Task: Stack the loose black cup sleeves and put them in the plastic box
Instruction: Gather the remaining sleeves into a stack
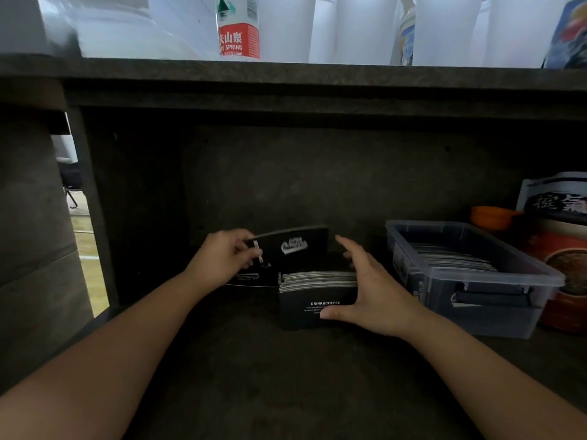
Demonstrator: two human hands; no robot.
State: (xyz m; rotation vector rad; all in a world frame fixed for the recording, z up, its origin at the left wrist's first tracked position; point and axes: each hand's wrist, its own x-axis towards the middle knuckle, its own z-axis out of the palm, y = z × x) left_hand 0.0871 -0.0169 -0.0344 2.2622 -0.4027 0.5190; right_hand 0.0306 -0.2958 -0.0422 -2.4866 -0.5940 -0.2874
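A stack of black cup sleeves (317, 300) stands on edge on the dark tabletop (254, 376), with white lettering reading "DRINK&COFFEE" on its front face and the pale edges of the sleeves showing along its top. The right hand (371, 290) holds this stack from the right side: the thumb lies across the lower front face and the fingers reach round behind it, so the grip is wrapped loosely around the stack.

Just left of the stack and above it, the left hand (222, 258) pinches a single black sleeve (295, 246) at its left end between thumb and fingertips. That sleeve is lifted off the tabletop, tilted, with a white logo facing the camera. Directly left of the stack, another loose sleeve (251, 279) lies flat on the tabletop, partly under the left hand.

To the right of the stack, close by but not touching it, sits a clear plastic box (508, 300), open at the top, with more black sleeves (451, 258) lying inside. Beyond the box stand an orange lid (495, 215) and a red printed container (565, 258).

Above the stack, on a higher shelf (286, 74), stand a water bottle (238, 30) with a red label and several white cups (444, 27).
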